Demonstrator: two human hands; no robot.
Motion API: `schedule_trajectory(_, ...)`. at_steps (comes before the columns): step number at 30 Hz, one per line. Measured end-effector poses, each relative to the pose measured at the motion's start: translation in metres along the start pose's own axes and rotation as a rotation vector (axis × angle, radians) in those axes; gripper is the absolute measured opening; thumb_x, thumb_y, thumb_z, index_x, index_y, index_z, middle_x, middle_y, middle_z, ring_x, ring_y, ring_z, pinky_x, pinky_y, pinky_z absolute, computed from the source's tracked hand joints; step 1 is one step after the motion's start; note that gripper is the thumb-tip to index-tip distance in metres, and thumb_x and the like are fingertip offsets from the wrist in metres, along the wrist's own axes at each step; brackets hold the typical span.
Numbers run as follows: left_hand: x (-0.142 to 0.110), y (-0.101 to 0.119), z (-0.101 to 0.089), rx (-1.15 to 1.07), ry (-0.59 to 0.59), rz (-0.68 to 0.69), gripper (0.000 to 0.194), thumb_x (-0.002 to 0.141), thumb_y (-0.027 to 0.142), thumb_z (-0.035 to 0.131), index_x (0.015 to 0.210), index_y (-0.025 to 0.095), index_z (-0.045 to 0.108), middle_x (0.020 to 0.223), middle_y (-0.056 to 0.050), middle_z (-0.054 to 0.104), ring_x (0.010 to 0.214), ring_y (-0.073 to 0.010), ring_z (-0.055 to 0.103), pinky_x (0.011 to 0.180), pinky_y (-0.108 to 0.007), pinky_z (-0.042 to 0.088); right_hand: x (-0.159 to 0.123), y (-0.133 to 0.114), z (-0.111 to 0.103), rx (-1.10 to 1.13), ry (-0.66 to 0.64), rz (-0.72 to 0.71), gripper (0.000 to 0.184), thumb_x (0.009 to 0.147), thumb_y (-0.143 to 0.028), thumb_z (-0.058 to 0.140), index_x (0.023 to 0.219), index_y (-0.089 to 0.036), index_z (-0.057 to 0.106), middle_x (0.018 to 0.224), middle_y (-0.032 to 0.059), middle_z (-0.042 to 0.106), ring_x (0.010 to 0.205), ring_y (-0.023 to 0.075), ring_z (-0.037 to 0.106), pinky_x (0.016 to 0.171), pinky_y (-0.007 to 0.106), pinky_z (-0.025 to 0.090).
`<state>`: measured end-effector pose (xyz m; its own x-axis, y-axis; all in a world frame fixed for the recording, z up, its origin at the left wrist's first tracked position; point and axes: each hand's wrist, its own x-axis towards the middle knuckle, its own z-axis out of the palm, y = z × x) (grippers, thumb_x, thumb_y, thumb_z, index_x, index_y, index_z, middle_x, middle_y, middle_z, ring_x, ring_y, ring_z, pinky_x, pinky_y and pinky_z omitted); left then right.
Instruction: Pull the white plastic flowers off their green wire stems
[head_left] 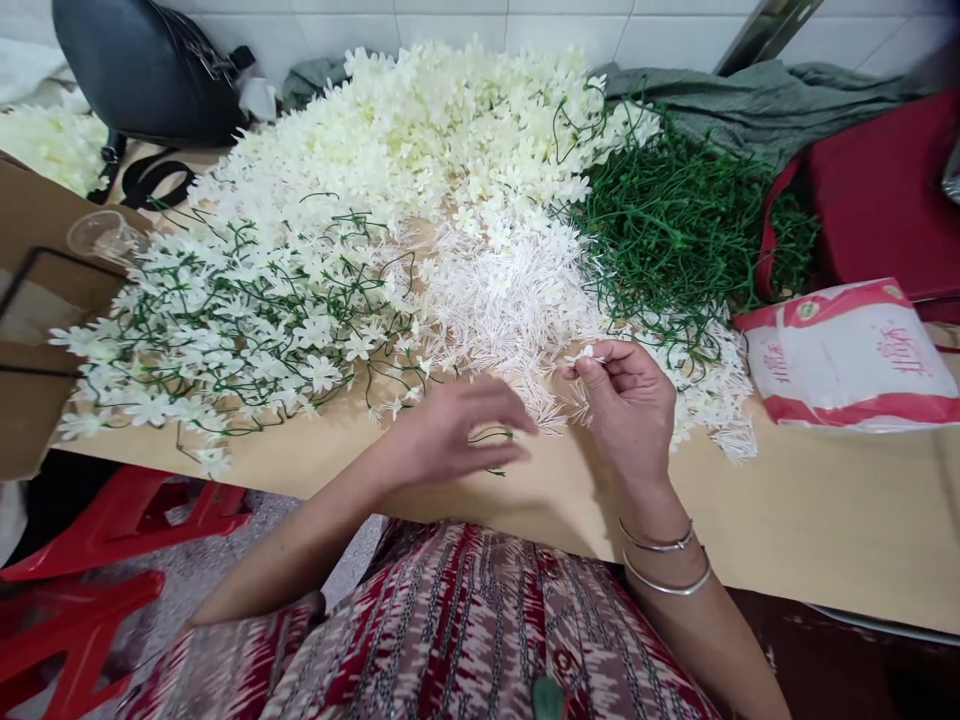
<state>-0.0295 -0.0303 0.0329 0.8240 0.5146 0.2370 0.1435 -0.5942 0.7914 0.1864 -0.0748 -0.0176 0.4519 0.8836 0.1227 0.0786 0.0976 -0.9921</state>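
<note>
Blossoms [427, 130], creamy white, far; stems [690, 215], deep green, right; packet [847, 355], white, red-banded, right; garment [480, 620], maroon-and-beige striped, near.

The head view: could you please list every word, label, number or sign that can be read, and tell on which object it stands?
Nothing can be quoted with certainty.
White-and-red packet: pink characters near both ends, too small and blurred to read.
Round green emblem on its red edge: any lettering is too small.

Here the single head-worn camera peers forward and down, close above the left hand [457, 430] and right hand [632, 405], taking in the tabletop [817, 520] all the way back to the tiled wall [675, 42].
</note>
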Motion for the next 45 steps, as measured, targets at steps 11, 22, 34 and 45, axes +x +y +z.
schedule_trajectory(11, -0.039, -0.021, 0.026, 0.557, -0.098, 0.109, 0.016, 0.106, 0.024, 0.055, 0.097, 0.021, 0.069, 0.103, -0.001, 0.075, 0.103, -0.0188, 0.064, 0.095, -0.036, 0.039, 0.001, 0.005, -0.002, 0.068, 0.021, 0.022, 0.013, 0.087, -0.036, 0.077, 0.092, -0.027, 0.069, 0.073, -0.0018, 0.072, 0.065, 0.0171, 0.072, 0.059, 0.03, 0.055)
schedule_trajectory(22, 0.016, -0.007, 0.025, -0.241, 0.446, -0.135, 0.016, 0.106, 0.035, 0.055, 0.105, 0.02, 0.06, 0.086, -0.003, 0.068, 0.077, -0.0131, 0.066, 0.074, -0.027, 0.051, 0.001, 0.002, -0.002, 0.204, -0.142, 0.147, 0.018, 0.082, -0.039, 0.079, 0.091, -0.028, 0.068, 0.074, -0.0023, 0.074, 0.064, 0.0168, 0.071, 0.055, 0.029, 0.053)
schedule_trajectory(34, 0.029, -0.025, 0.045, -0.535, 0.475, -0.274, 0.026, 0.097, 0.045, 0.068, 0.097, 0.019, 0.069, 0.081, -0.001, 0.064, 0.068, -0.0095, 0.051, 0.062, -0.023, 0.041, 0.001, -0.013, -0.002, 0.459, -0.302, 0.327, 0.022, 0.077, -0.041, 0.089, 0.084, -0.027, 0.075, 0.074, -0.0037, 0.071, 0.063, 0.0082, 0.061, 0.062, 0.021, 0.052)
schedule_trajectory(45, 0.028, -0.027, 0.044, -0.514, 0.456, -0.258, 0.027, 0.095, 0.045, 0.071, 0.093, 0.018, 0.071, 0.086, -0.003, 0.071, 0.073, -0.0111, 0.057, 0.068, -0.025, 0.045, 0.001, -0.011, -0.007, 0.39, -0.373, 0.409, 0.024, 0.073, -0.042, 0.092, 0.082, -0.027, 0.076, 0.072, -0.0043, 0.068, 0.062, 0.0077, 0.061, 0.058, 0.021, 0.051)
